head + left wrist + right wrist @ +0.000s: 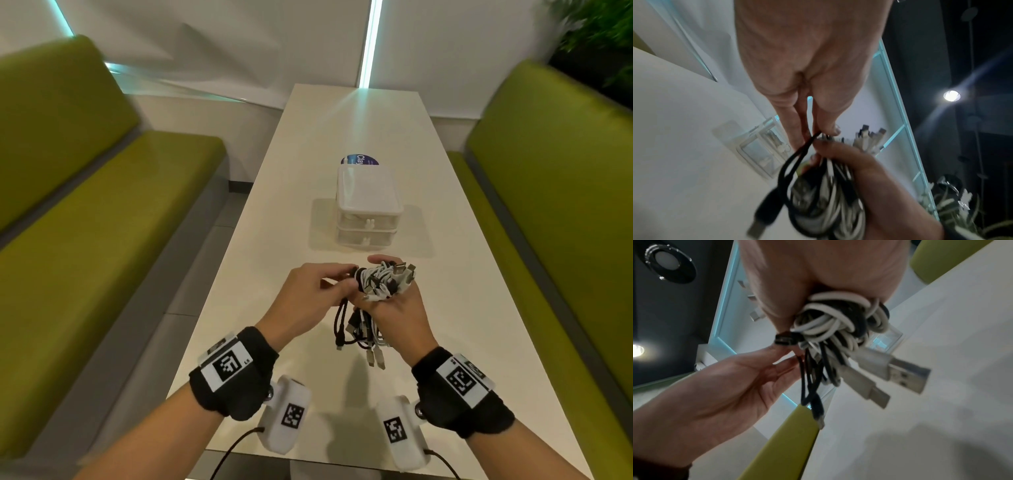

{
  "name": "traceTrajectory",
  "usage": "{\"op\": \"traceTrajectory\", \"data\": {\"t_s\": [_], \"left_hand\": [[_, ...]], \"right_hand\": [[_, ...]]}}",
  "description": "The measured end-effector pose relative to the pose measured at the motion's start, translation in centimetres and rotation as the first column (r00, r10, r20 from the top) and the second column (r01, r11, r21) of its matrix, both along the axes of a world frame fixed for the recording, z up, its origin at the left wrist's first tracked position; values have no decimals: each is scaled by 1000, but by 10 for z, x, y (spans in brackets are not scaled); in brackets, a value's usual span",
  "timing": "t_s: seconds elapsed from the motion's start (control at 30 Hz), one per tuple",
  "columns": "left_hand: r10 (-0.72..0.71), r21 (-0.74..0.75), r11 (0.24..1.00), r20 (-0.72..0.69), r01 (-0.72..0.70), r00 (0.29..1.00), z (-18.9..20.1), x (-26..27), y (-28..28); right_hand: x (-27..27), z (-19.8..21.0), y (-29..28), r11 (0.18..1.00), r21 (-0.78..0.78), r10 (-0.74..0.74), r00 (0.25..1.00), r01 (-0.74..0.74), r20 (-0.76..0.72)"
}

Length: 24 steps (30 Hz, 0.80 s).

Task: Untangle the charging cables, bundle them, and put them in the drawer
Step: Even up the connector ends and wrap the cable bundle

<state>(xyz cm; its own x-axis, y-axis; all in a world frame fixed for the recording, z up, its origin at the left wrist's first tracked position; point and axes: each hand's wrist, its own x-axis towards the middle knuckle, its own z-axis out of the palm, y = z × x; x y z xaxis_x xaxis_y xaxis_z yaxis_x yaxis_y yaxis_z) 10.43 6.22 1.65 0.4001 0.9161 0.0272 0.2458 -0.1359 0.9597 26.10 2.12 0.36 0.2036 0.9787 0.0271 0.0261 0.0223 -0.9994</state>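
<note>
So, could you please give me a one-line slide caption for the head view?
Right hand grips the cables above the table; left hand pinches a black strand.

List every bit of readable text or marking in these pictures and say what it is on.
"Clay": start of a word on the blue round sticker behind the drawer box; the rest is hidden.
"L5", uncertain: small print on the left wristband tag.
Square coded patterns on the wristband tags and wrist cameras hold no readable words.
</note>
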Motion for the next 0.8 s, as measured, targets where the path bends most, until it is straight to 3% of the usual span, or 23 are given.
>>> {"op": "traceTrajectory", "data": {"t_s": [0.1,0.2,0.3,0.4,0.47,0.67,0.8], "left_hand": [[28,4,1000,39,-28,999,-6,7,-6],[79,-114,991,129,-65,989,-4,11,-6],[99,-203,977,162,-65,982,-2,18,-3],[144,-247,963,137,-107,980,1,31,-2],[188,-279,949,133,-146,973,6,42,0],[241,-312,930,117,-194,964,19,67,17],[144,-329,939,104,-103,984,26,76,27]], "right_hand": [[2,1,-4,1000,7,-26,989,28,-148],[5,2,-3,1000,-3,5,987,-5,-161],[10,-2,7,995,-16,95,992,-96,-78],[12,-13,15,997,-15,75,993,-74,89],[15,-16,20,999,-7,49,992,-49,114],[37,-14,39,1000,-8,18,1000,-18,8],[52,-10,47,999,-19,34,994,-37,-107]]}}
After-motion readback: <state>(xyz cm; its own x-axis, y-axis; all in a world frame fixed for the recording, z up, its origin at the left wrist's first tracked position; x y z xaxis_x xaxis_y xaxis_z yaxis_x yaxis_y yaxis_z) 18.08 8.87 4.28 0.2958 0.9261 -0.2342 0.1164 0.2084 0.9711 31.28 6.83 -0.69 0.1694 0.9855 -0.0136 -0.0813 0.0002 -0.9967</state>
